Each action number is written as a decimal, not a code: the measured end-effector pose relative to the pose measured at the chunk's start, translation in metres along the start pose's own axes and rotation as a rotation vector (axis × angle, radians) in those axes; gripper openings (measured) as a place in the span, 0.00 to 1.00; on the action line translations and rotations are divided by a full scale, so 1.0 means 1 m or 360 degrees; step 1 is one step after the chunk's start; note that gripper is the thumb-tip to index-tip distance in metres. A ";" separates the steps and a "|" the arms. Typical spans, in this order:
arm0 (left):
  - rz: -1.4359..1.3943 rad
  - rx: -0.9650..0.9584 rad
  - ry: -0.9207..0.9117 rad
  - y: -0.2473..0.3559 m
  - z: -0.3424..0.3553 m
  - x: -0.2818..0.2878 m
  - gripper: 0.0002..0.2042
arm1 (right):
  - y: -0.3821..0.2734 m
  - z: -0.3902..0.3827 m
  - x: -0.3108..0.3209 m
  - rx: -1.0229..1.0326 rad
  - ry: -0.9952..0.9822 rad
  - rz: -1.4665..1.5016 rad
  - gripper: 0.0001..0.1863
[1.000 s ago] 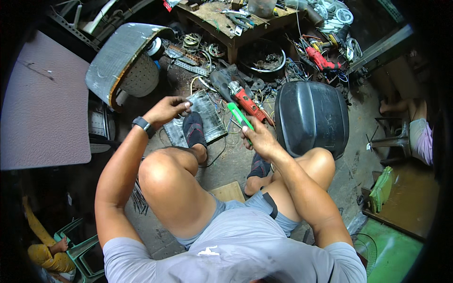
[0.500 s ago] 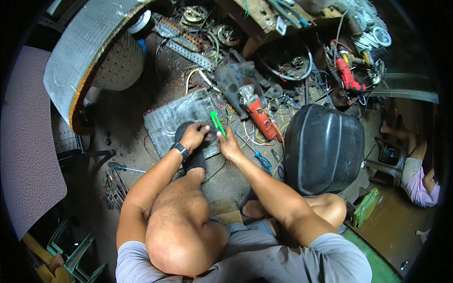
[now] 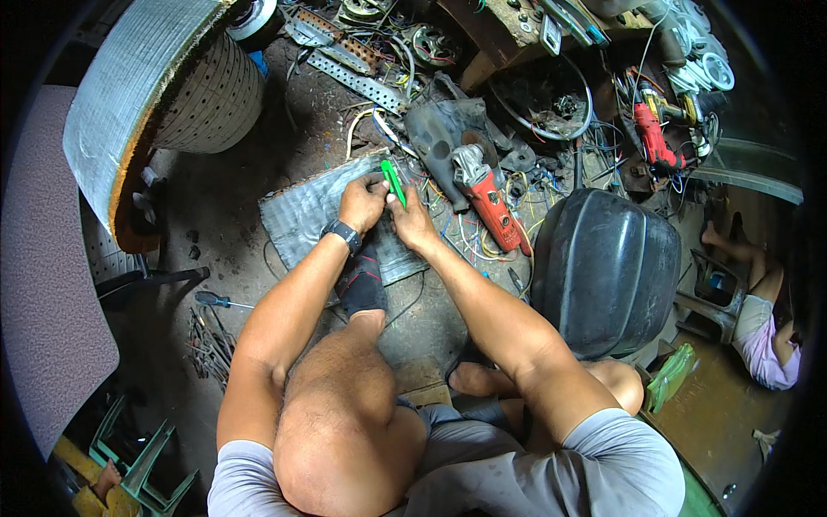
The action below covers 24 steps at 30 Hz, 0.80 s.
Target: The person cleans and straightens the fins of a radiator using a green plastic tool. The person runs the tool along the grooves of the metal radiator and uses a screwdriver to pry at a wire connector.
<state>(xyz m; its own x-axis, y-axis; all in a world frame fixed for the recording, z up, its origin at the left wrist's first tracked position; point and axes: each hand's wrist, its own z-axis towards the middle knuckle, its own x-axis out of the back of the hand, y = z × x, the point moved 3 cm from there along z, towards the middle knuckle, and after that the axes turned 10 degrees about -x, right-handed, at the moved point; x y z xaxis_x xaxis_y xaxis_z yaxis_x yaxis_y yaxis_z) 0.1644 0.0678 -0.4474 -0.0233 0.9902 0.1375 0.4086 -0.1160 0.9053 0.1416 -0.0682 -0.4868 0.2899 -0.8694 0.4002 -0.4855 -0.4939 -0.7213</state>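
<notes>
My right hand (image 3: 414, 221) is closed around a slim green box cutter (image 3: 393, 183), whose far end points up and slightly left. Close beside it, my left hand (image 3: 363, 205) has its fingers curled in, almost touching the cutter. Anything pinched in those left fingers is too small to make out. Both hands are above a worn grey board (image 3: 297, 226) on the floor. My foot in a dark sock (image 3: 360, 280) rests at the board's near edge, partly behind my left wrist.
A red angle grinder (image 3: 493, 209) lies right of the board among loose wires. Nearer right stands a black plastic case (image 3: 603, 271). A screwdriver (image 3: 215, 300) and thin metal rods (image 3: 209, 349) lie at left. Another person (image 3: 767, 327) sits at far right.
Both hands have moved farther away over the board, carrying the green box cutter along. My left hand is now nearer the cutter. The whole view has shifted slightly.
</notes>
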 end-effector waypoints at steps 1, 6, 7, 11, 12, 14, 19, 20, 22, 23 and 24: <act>0.0369 -0.0079 0.0037 0.010 0.000 0.004 0.14 | 0.002 0.003 0.001 -0.0024 -0.0004 -0.0013 0.19; 0.1421 -0.1107 0.0358 0.027 0.015 0.048 0.17 | -0.020 -0.009 -0.006 0.0025 0.0112 -0.0136 0.23; 0.1415 -0.1107 0.0371 0.024 0.023 0.056 0.17 | -0.023 -0.011 -0.004 0.0100 0.0221 -0.0211 0.24; 0.1369 -0.1246 -0.0069 0.008 0.034 0.059 0.17 | -0.034 -0.022 0.000 -0.0060 0.0020 -0.0114 0.27; 0.1335 -0.1201 0.0007 0.005 0.035 0.058 0.17 | -0.037 -0.026 0.002 -0.0054 -0.0001 -0.0131 0.27; 0.1308 -0.1150 0.0087 0.001 0.039 0.065 0.17 | -0.047 -0.030 0.002 -0.0047 -0.0031 -0.0145 0.27; 0.1032 -0.1167 -0.0031 0.009 0.042 0.059 0.15 | -0.042 -0.025 0.008 -0.0071 0.0049 -0.0175 0.27; 0.1028 -0.1171 -0.0033 0.010 0.043 0.056 0.15 | -0.039 -0.022 0.009 -0.0071 0.0055 -0.0176 0.27; 0.0940 -0.1061 0.0126 0.008 0.044 0.058 0.13 | -0.041 -0.019 0.006 -0.0058 -0.0001 -0.0225 0.26; 0.0940 -0.1059 0.0130 0.008 0.045 0.059 0.13 | -0.041 -0.018 0.006 -0.0056 -0.0004 -0.0228 0.26; 0.1037 -0.1075 0.0072 0.008 0.048 0.058 0.12 | -0.041 -0.017 0.006 -0.0081 -0.0027 -0.0252 0.25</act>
<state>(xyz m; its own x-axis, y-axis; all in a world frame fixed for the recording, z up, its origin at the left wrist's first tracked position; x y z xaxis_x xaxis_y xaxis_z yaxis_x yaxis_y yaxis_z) 0.2105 0.1281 -0.4513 -0.0180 0.7119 0.7021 -0.2624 -0.6810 0.6837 0.1495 -0.0535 -0.4447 0.3799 -0.7803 0.4968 -0.4736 -0.6254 -0.6202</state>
